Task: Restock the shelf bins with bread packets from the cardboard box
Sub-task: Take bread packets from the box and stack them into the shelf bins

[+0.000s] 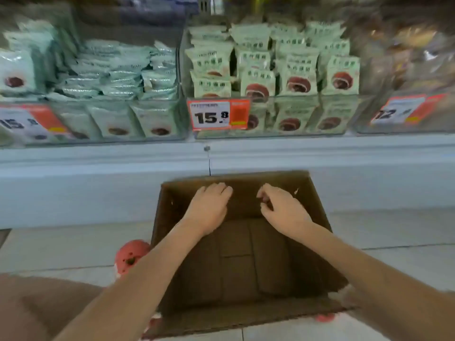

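Head view, both hands (209, 207) over cardboard box (317, 217), holding nothing

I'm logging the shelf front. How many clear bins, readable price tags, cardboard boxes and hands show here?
Clear bins: 3, left, middle, right
Price tags: 3, left, middle, right
Cardboard box: 1
Hands: 2, left hand, right hand
Total: 9

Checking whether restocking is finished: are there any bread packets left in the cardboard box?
No, the box shows only its bare cardboard bottom flaps, and both hands hold nothing above it.
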`<state>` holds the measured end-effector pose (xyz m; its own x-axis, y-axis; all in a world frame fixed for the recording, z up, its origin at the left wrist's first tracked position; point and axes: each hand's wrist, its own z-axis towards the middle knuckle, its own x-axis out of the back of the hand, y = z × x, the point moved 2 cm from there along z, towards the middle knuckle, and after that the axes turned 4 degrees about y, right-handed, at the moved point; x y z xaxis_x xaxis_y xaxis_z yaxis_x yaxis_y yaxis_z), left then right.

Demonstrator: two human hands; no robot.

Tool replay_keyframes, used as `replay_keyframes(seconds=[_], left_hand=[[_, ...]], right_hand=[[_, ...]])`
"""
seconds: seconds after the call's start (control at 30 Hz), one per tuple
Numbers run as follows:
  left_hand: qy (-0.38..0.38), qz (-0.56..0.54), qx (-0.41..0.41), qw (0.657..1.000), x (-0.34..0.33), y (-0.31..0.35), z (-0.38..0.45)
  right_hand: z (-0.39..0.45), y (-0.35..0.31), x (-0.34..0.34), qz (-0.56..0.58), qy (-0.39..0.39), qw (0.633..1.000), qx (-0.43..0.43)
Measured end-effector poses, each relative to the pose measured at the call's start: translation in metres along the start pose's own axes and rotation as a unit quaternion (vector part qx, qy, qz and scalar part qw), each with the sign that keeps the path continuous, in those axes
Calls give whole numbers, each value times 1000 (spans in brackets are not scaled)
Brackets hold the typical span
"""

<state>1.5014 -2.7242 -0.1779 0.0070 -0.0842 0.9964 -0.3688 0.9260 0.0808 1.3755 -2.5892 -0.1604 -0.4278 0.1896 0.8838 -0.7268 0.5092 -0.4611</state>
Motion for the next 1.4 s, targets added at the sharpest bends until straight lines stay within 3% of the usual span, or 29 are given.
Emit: replay_keyframes(seconds=[0.1, 0.23, 0.3, 0.43, 0.57, 0.83, 1.1, 1.27, 1.4], left_hand=[[-101, -48, 137, 984, -59, -18, -19], [-226, -62, 231, 944, -113, -38, -40], [-238, -71, 246, 937, -126, -46, -45], [-214, -83, 252, 940, -133, -59, -41], [-179, -55, 237, 953, -120, -56, -36], [-2, 20, 178, 984, -50, -52, -51], [96, 10, 143, 985, 34, -28, -51], [270, 3, 45, 962, 132, -5, -19], [379, 9, -16, 925, 234, 20, 8]], right_hand=[[13, 19, -75, 28, -160, 982, -92], [25, 32, -145, 11, -271, 948, -165], [26, 34, -165, 19, -299, 936, -183], [29, 33, -172, 41, -282, 940, -187], [26, 39, -151, 61, -214, 957, -189], [-2, 42, -58, 86, 47, 985, -139], [-29, 19, 21, 131, 145, 978, -76], [-29, -17, 94, 196, 230, 953, -10], [-24, -52, 178, 170, 319, 929, 74]])
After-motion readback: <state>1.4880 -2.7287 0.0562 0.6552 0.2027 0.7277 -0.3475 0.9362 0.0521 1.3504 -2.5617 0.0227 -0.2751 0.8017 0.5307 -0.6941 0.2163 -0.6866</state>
